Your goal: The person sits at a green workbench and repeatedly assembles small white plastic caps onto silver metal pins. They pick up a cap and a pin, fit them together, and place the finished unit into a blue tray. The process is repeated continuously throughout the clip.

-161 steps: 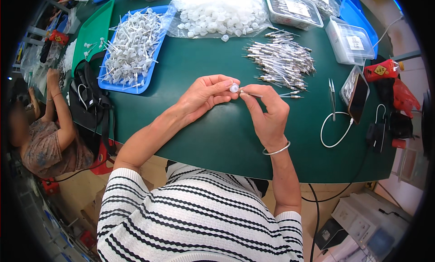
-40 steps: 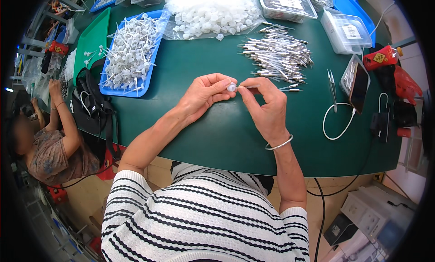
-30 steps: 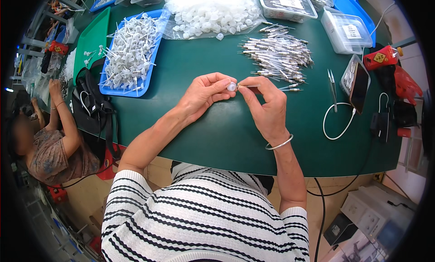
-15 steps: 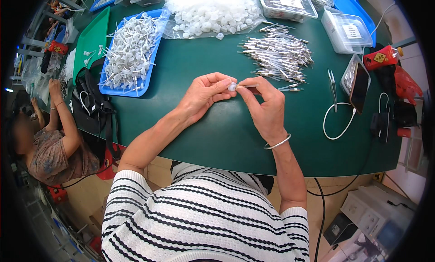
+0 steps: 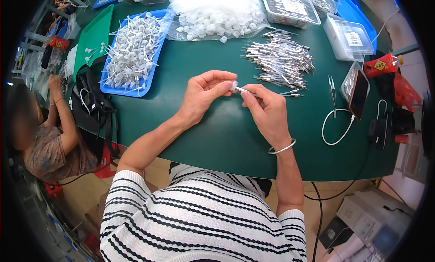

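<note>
Nearest to me is my own striped sweater (image 5: 195, 212), white with black lines, and before it comes the edge of the green counter (image 5: 204, 153). Above this counter my two hands are close to each other. My left hand (image 5: 203, 97) pinches a small white cap (image 5: 234, 85) between the thumb and the fingers. My right hand (image 5: 268, 110), with a silver bracelet (image 5: 282, 148) on its wrist, pinches a thin rod (image 5: 243, 90) with thumb and forefinger. The tip of the rod points at the cap and meets it; I cannot tell how deep it goes inside.

To the right, a pair of tweezers (image 5: 333, 98) lies on the counter, near a white cable (image 5: 324, 133) and a dark phone (image 5: 358, 95), which leans on a small clear container. On the left side there is a black bag (image 5: 87, 97), and beyond it a co-worker (image 5: 59, 148) sits.

Farther than my hands, a loose pile of metal-tipped rods (image 5: 281, 59) lies to the right. To the left stands a blue tray (image 5: 149, 80), full of white capped pieces (image 5: 131, 53). Behind, in the middle, many white caps (image 5: 208, 26) are heaped on clear plastic. Right of this heap is a lidded box (image 5: 292, 21).
</note>
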`<state>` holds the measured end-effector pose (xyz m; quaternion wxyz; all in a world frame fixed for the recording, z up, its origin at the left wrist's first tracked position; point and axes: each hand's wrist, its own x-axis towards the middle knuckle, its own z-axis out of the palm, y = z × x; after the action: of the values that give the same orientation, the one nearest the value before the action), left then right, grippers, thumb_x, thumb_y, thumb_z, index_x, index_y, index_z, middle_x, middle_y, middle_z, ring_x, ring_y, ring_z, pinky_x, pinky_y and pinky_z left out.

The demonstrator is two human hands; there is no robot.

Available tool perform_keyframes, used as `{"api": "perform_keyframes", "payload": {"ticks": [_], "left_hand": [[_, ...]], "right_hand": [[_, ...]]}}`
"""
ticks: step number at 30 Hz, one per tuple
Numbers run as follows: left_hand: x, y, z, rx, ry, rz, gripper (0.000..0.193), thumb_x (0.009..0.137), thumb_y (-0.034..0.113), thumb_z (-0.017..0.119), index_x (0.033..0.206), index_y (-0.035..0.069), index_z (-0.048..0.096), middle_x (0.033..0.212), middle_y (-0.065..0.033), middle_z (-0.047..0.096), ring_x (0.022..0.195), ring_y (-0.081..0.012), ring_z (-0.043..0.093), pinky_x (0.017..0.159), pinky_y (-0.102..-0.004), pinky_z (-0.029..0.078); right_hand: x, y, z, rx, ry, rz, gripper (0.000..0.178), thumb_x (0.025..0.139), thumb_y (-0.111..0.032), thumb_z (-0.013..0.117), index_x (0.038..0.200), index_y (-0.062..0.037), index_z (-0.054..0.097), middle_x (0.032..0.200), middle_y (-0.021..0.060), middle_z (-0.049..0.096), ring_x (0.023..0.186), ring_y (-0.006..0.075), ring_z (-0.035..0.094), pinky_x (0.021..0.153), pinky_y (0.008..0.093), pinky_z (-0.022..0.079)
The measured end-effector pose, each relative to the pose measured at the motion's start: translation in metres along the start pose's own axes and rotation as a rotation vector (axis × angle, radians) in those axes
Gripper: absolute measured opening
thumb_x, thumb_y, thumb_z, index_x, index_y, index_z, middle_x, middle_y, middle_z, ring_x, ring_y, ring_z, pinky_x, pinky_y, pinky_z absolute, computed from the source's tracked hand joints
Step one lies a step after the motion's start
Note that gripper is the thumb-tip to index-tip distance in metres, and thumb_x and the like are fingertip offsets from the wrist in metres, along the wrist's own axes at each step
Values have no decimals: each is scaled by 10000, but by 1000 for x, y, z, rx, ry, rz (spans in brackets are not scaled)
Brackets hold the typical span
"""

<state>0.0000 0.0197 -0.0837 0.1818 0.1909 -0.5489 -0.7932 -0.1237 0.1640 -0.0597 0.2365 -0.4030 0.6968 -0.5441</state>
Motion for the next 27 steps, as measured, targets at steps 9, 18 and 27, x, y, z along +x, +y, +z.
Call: {"api": "perform_keyframes", "payload": {"ticks": [9,18,27], "left_hand": [[-4,3,6,19,-40,-16,309,876,41,668,1175,-23,621,1109,-90,661,976,-123,631,889,-257,512],[-1,1,-2,139,-55,2,291,862,39,689,1148,1,647,1016,-54,672,906,-104,634,826,-241,531],[-1,0,1,74,-40,-44,244,860,33,690,1093,-18,638,1008,-78,683,919,-117,651,853,-256,535]], "right_hand": [[1,-2,-4,-75,58,-60,92,848,-73,675,906,-1,684,727,53,629,543,133,522,509,278,413],[2,2,-7,-310,78,-230,88,802,-109,714,868,-54,695,719,44,604,662,216,531,576,347,431],[0,-3,-8,-360,71,-250,69,789,-94,710,845,-62,687,703,47,574,649,228,538,565,359,434]]}}
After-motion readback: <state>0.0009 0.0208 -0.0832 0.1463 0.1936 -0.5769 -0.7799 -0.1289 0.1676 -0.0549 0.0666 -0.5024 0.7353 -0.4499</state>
